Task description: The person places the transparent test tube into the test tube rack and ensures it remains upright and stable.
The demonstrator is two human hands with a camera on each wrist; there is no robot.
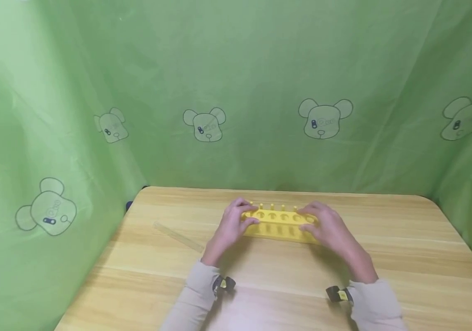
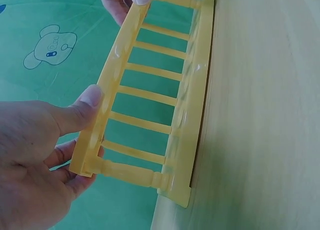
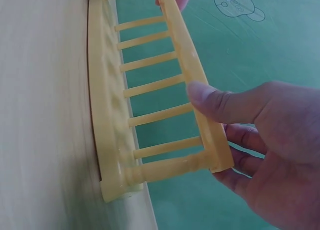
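Observation:
A yellow plastic test tube rack (image 1: pixel 279 231) stands upright on the wooden table, with round holes in its top bar and a row of pegs at the back. My left hand (image 1: pixel 229 226) grips the left end of the top bar, and my right hand (image 1: pixel 332 226) grips the right end. In the left wrist view, the thumb (image 2: pixel 82 107) lies on one face of the bar with fingers around the other side. The right wrist view has the same hold at the opposite end, thumb (image 3: pixel 212 100) against the bar. The rack's base meets the tabletop.
To the left of the rack a clear, thin tube (image 1: pixel 178 236) lies slantwise on the table (image 1: pixel 405 257). Green curtains (image 1: pixel 260 55) with printed bear heads surround the table at the back and sides. Each wrist wears a strapped black camera (image 1: pixel 228 284).

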